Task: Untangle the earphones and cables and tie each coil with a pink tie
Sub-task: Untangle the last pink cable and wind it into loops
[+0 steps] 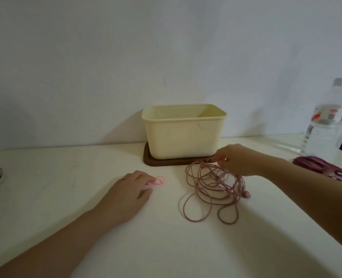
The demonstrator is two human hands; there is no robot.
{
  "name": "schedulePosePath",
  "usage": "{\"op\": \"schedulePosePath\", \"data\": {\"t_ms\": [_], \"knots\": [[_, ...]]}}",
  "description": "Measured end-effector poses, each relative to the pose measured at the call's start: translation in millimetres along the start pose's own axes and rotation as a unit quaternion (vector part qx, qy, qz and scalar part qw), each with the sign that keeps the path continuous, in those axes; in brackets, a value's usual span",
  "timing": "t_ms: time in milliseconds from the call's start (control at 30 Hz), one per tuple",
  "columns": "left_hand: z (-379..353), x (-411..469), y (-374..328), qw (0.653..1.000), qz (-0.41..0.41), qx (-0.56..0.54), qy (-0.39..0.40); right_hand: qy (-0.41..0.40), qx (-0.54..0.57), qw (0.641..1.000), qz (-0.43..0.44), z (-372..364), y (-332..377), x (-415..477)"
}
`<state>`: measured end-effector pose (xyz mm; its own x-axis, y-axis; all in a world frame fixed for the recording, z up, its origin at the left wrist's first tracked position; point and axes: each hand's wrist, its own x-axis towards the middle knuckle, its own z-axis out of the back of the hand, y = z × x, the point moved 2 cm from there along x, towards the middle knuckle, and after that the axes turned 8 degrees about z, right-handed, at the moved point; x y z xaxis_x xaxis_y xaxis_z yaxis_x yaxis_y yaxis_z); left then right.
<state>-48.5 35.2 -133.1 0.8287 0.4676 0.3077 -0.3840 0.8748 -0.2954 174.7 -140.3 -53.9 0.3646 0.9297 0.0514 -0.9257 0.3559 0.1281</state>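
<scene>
Right hand [238,160], just in front of the cream tub's [186,135] right corner, pinches a few strands at the top of the earphones [212,189] and holds that part of the tangle slightly raised, while the rest lies on the counter [65,197] in front of the tub. Left hand [133,187] rests on the counter in front of the tub's left corner, its fingertips closed on one end of a pink tie [159,180], whose loop pokes out toward the tangle. This looks like the untangling step at its start: no coil has been formed, and the tie is only being kept ready. The next move probably calls for finding a free end, perhaps at the earbud [246,195] on the side of the heap away from the tie, and drawing it out loop by loop, not pulling hard, since a tug could tighten the crossings. That may need both hands, so the tie might have to be set down first. The earphones are a thin, dusty-pink cord thrown into many loose, overlapping loops, some large and open, others bunched beneath the hand; it looks limp and light, likely to slide and spring about. The tub stands on a brown base [148,160].
</scene>
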Motion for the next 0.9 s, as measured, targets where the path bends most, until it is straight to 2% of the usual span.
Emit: {"op": "schedulePosePath", "data": {"t_ms": [133, 300, 367, 433, 533, 700, 800, 900], "knots": [[0, 1, -3, 1.0, 0.021, 0.022, 0.008, 0.003, 0.017, 1.0, -0.025, -22, -14, 4], [5, 0, -6, 0.999, 0.016, 0.042, 0.009, -0.086, 0.115, 0.99, 0.003, -3, -6, 7], [19, 8, -17, 0.999, 0.02, 0.0, -0.026, -0.146, 0.171, 0.974, 0.031, 20, 3, 6], [43, 19, -35, 0.99, 0.028, -0.108, -0.085, -0.19, 0.225, 0.954, 0.059, 46, 14, 3], [86, 37, -75, 0.956, 0.047, -0.26, -0.129, -0.229, 0.26, 0.934, 0.09, 81, 34, -2], [118, 60, -129, 0.929, 0.022, -0.367, -0.042, -0.276, 0.265, 0.914, 0.132, 119, 63, -4], [137, 66, -142, 0.872, 0.045, -0.481, -0.08, -0.318, 0.309, 0.886, 0.132, 139, 68, -5], [161, 72, -133, 0.796, 0.103, -0.587, -0.105, -0.329, 0.453, 0.824, 0.091, 150, 62, -6]]}}
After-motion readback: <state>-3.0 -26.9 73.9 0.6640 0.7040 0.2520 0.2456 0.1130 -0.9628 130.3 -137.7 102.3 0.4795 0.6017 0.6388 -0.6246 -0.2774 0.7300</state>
